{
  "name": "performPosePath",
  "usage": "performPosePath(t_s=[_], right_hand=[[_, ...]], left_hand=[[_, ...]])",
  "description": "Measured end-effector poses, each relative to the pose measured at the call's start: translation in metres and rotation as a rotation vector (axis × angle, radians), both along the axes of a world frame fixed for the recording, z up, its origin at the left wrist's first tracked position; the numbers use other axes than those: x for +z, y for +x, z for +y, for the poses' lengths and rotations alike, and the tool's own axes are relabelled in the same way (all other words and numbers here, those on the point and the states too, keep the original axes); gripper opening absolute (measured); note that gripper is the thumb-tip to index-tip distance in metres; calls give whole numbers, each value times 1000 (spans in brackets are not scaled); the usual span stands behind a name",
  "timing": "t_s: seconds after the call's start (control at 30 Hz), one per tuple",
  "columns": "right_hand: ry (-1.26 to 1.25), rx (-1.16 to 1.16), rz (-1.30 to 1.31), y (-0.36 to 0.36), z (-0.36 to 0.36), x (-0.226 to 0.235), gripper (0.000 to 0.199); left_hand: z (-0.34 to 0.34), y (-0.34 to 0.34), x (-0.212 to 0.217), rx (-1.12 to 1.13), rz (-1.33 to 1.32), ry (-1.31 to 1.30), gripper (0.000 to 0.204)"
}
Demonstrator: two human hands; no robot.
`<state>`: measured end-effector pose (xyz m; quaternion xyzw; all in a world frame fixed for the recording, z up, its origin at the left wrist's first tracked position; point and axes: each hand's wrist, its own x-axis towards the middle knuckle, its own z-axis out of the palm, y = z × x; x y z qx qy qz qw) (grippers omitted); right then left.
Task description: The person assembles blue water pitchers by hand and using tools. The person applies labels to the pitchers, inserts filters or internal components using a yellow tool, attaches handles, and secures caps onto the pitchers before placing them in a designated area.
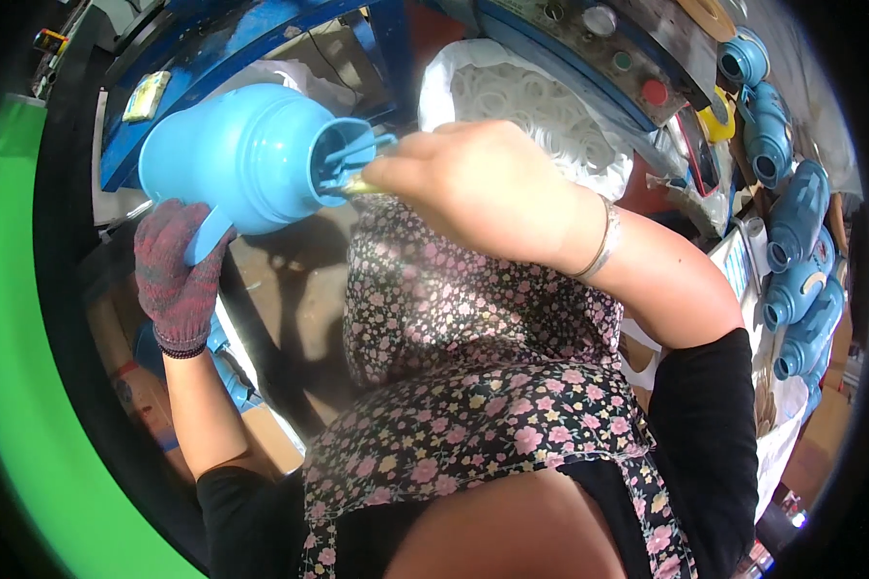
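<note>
A light-blue plastic jug body [217,145] lies tilted on its side in the air, its round mouth facing right. My left hand [176,270], in a dark red and grey knit glove, is closed around its handle [209,237]. At the mouth, my bare right hand [483,188] pinches a branched blue plastic piece [352,154] that sticks out of the opening. Something small and yellowish [359,183] shows by the right fingertips; I cannot make out what it is. The jug's inside is mostly hidden.
A white bag of translucent rings [521,101] stands beyond my right hand. Behind it is a control panel with a red button [655,92]. Several blue jugs [797,280] line the right side. A blue metal frame [232,43] runs across the far left.
</note>
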<state>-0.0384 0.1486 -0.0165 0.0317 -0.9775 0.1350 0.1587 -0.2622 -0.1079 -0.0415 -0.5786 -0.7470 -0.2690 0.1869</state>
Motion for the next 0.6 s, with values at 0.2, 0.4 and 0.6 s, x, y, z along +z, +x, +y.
performPosePath(t_s=[0.2, 0.4, 0.6], right_hand=[[-401, -288, -132, 9, 41, -17, 23], [-894, -332, -118, 41, 57, -44, 32], [-442, -132, -149, -6, 17, -27, 26]], left_hand=[[-3, -22, -25, 127, -91, -13, 43], [3, -29, -24, 64, -247, 40, 41], [21, -7, -25, 6, -18, -29, 46]])
